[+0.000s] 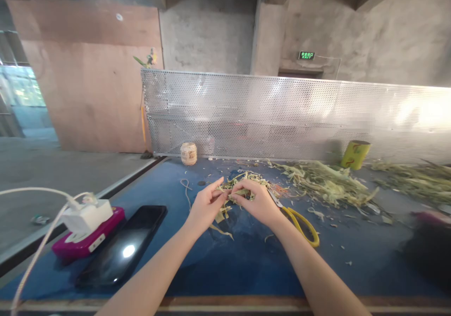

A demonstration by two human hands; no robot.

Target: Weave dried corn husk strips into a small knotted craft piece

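Observation:
My left hand point(207, 202) and my right hand point(256, 200) meet above the middle of the blue table, fingertips nearly touching. Both are closed in a pinch on a pale green dried husk strip point(241, 192) that stretches between them. Beneath and behind the fingers lies a small heap of husk scraps point(259, 180), with loose bits hanging down near my left fingertips. Scissors with yellow handles point(306, 229) rest just right of my right hand, their blades partly behind it.
At left, a black phone point(123, 245) lies by a magenta power strip point(75, 245) with a white charger point(88, 216). A jar point(189, 154) stands near the perforated metal screen point(243, 114). At right are a husk pile point(324, 182) and a yellow-green cylinder point(355, 155).

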